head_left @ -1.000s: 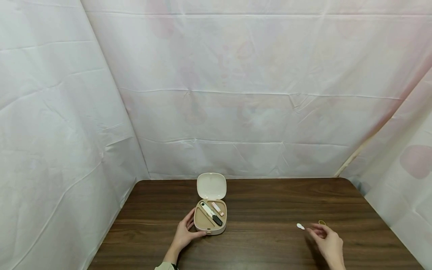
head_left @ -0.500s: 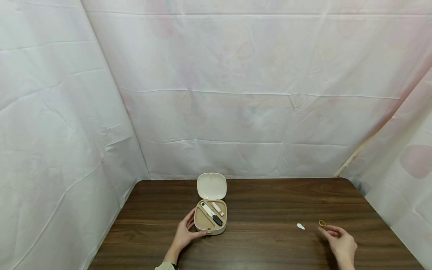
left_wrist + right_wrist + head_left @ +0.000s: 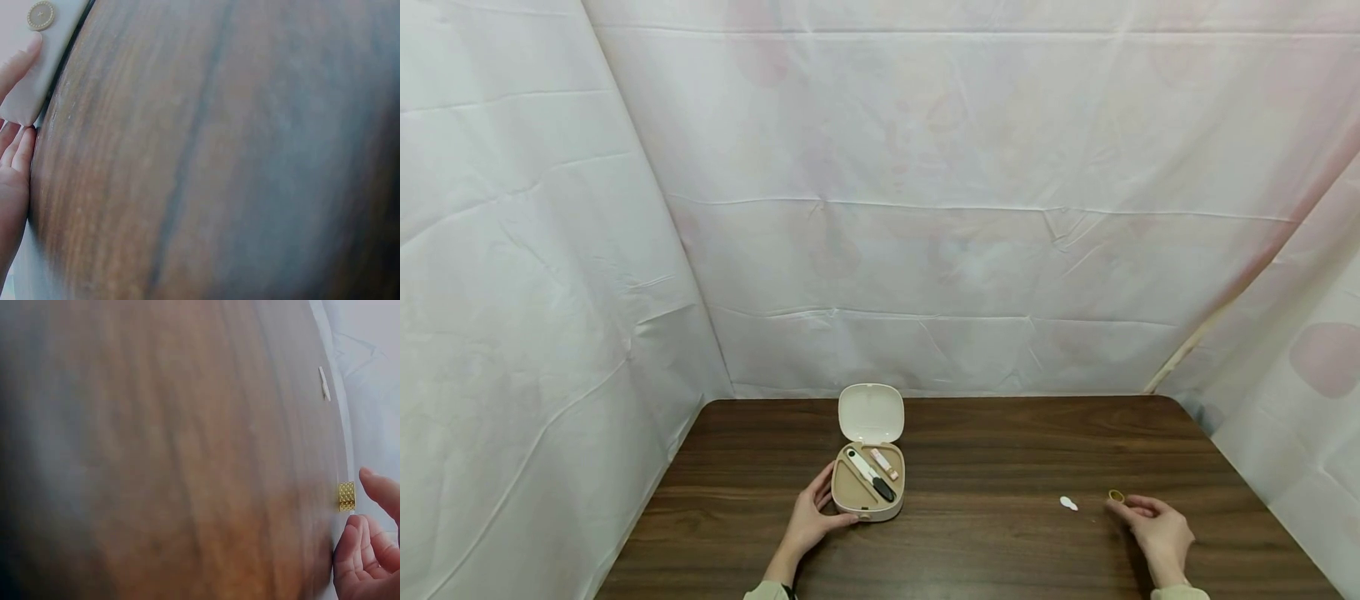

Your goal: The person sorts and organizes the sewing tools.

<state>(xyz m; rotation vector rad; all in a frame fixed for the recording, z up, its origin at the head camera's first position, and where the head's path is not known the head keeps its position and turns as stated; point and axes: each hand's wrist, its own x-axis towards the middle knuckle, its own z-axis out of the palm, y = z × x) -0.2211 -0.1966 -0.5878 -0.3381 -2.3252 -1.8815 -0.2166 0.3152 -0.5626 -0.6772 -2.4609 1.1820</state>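
In the head view, my left hand (image 3: 808, 522) holds the cream box (image 3: 883, 514) at its near left corner, thumb on the front and fingers along the side. The thumb tip lies beside a round button (image 3: 40, 15) in the left wrist view. The box's lid (image 3: 871, 413) stands raised. Inside lie a slim white tool with a black end (image 3: 871, 475) and a small pale pink piece (image 3: 883, 464). On the right, my right hand (image 3: 1156, 529) has thumb and fingers spread around a gold dimpled thimble ring (image 3: 347, 497), with small gaps showing in the right wrist view.
A small flat white piece (image 3: 1068, 503) lies on the brown wood table (image 3: 985, 467) to the left of the thimble. Pale cloth curtains (image 3: 925, 250) hang behind and on both sides of the table.
My right hand has let go of the small white piece, leaving it on the table, and moved right to the thimble. My left hand and the box stay in place.
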